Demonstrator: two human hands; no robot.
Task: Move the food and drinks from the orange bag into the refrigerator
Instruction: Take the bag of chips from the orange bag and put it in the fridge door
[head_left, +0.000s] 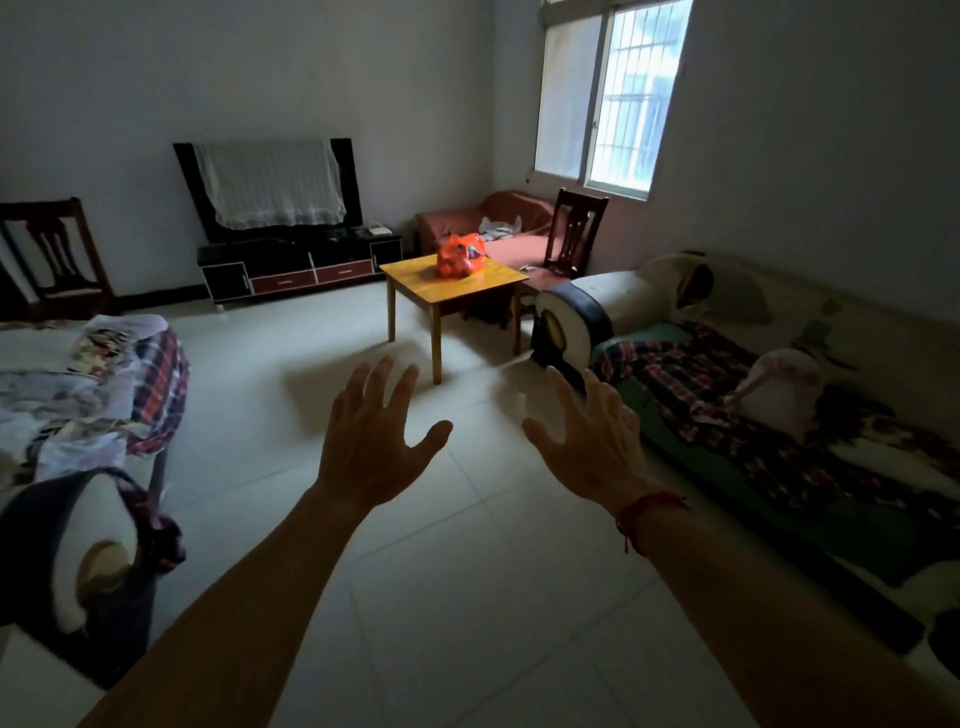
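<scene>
The task looks barely begun. The orange bag (461, 255) sits full and bulging on the small wooden table (498, 283) across the room, well apart from the person. The left hand (376, 441) and the right hand (584, 441) are stretched out over the tiled floor (467, 571), fingers spread wide, holding nothing. No refrigerator is in view. Everything seems left to do: reach the bag, take out the food and drinks, and carry them to the refrigerator.

dim living room, tiled floor

small wooden table (493, 280) mid-frame; covered television (270, 182) upper left on a dark cabinet (301, 260); barred window (613, 93) upper right; sofa (779, 395) along the right.
</scene>
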